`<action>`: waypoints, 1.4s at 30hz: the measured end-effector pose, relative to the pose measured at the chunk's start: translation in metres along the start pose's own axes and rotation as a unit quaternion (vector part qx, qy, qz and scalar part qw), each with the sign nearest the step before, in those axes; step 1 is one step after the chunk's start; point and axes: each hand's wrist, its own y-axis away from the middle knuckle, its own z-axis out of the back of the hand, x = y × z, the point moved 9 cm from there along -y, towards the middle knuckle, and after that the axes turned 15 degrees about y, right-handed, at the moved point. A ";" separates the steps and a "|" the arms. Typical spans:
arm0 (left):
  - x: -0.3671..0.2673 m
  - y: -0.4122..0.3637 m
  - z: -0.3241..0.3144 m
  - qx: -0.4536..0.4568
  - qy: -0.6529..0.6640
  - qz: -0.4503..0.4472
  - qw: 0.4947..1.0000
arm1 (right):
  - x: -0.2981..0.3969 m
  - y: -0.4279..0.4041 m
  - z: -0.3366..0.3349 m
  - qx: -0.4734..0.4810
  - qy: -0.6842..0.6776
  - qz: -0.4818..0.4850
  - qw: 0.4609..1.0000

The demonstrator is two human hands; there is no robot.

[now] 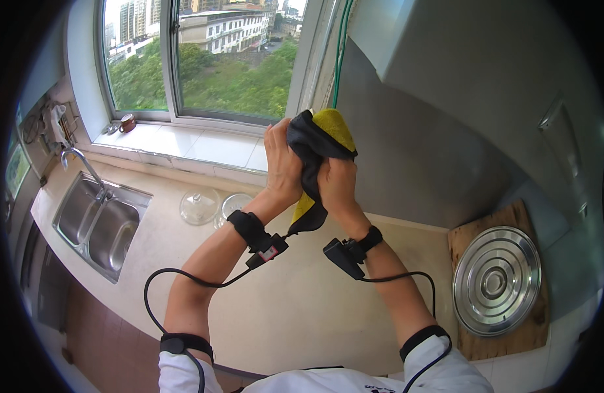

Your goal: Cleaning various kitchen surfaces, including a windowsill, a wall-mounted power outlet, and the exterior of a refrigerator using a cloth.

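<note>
A grey and yellow cloth is bunched between my two raised hands, above the back of the countertop. My left hand grips its left side, fingers pointing up. On the right, my right hand is closed around the cloth's folds. One yellow-edged end hangs down between my wrists. Whether anything is wrapped inside the cloth cannot be seen. Behind my left forearm, a clear glass lid and another clear glass piece rest on the countertop.
A double steel sink with a faucet is at left. A brown cup stands on the tiled windowsill. At right, a round metal lid lies on a wooden board. Green cords hang beside the window. Cables run along both my arms.
</note>
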 end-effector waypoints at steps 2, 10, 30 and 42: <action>0.003 -0.001 0.002 -0.012 0.005 0.011 1.000 | -0.006 0.009 0.001 -0.007 -0.003 -0.019 1.000; 0.045 0.000 -0.004 0.044 0.140 0.199 0.969 | -0.088 0.053 -0.003 -0.021 -0.298 -0.258 0.919; 0.023 -0.006 -0.008 0.139 0.229 0.190 0.944 | -0.070 0.017 0.006 -0.101 -0.226 -0.309 0.918; 0.033 0.023 -0.032 0.107 0.623 0.394 0.667 | -0.083 0.042 -0.012 -0.036 -0.518 -0.419 0.745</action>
